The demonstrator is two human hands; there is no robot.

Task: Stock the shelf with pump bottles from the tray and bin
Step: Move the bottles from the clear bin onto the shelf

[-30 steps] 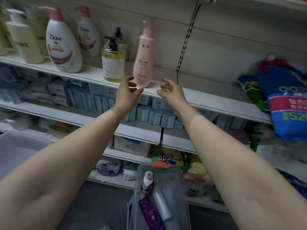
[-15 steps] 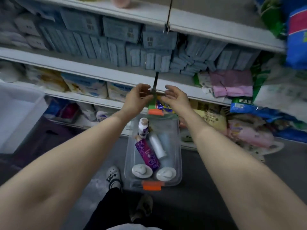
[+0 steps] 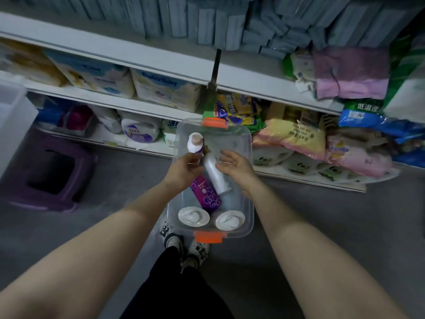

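A clear bin [image 3: 250, 162] with orange latches stands on the floor below me. Inside it stands a white bottle with a pink cap [image 3: 195, 143]; beside it lie a purple bottle [image 3: 207, 194] and a white pump bottle [image 3: 217, 178]. Two round white pump bottles [image 3: 193, 216] [image 3: 230, 220] stand at the near end. My left hand [image 3: 184, 169] hangs over the bin with loosely curled fingers next to the pink-capped bottle, holding nothing I can see. My right hand [image 3: 234, 165] hovers just above the lying white bottle, fingers relaxed and spread.
A purple stool [image 3: 48, 171] stands on the floor at the left, with a clear tub [image 3: 11, 111] beyond it. White shelves [image 3: 115, 51] run across the top, packed with boxes. Bagged goods [image 3: 292, 137] crowd the low shelf to the right. My feet [image 3: 184, 245] are just behind the bin.
My view has tilted down from the upper shelf with its standing bottles to the bin on the floor. Both hands have dropped from shelf height into the bin's mouth.
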